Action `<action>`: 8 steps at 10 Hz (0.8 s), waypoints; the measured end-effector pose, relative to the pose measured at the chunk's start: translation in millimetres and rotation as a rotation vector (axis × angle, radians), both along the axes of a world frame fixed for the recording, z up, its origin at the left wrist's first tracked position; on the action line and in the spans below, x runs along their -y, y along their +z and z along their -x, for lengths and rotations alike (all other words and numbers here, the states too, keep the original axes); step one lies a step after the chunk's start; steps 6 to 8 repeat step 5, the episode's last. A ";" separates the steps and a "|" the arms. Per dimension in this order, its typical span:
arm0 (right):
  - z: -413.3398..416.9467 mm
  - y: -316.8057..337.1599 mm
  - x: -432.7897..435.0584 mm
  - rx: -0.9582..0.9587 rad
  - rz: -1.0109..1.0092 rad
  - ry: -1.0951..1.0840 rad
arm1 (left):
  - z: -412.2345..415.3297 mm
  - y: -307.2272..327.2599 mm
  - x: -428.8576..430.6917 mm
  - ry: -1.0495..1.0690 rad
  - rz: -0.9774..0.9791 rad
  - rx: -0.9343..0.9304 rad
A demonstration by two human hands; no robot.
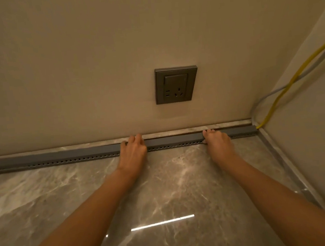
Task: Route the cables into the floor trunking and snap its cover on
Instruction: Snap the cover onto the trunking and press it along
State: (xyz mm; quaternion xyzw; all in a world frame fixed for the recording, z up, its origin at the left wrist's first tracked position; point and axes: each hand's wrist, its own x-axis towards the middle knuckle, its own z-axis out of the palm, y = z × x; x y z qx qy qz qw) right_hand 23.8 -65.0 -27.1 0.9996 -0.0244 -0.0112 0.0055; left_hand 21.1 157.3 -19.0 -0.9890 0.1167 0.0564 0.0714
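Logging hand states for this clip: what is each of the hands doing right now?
Left hand: curled over the grey trunking, pressing or gripping it.
Right hand: same, on the trunking further right, nearer the cables.

Both hands (177, 149) press trunking cover (174, 140)

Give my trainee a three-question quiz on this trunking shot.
1. True or false: both hands rest on the long grey plastic trunking.
2. Which cable enters the trunking's right end: A) yellow B) red C) black?
3. What is mounted on the beige wall above the hands?

Key: 1. True: left hand and right hand press on it. 2. A, the yellow cable. 3. A dark square wall socket.
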 end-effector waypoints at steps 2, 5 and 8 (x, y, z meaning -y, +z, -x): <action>-9.9 2.8 4.4 -0.010 0.037 0.052 | -8.6 5.8 11.0 0.002 -0.091 0.029; -4.7 16.7 -8.1 -0.074 -0.022 -0.028 | -10.2 9.6 14.4 0.093 -0.005 0.007; -4.7 16.7 -8.1 -0.074 -0.022 -0.028 | -10.2 9.6 14.4 0.093 -0.005 0.007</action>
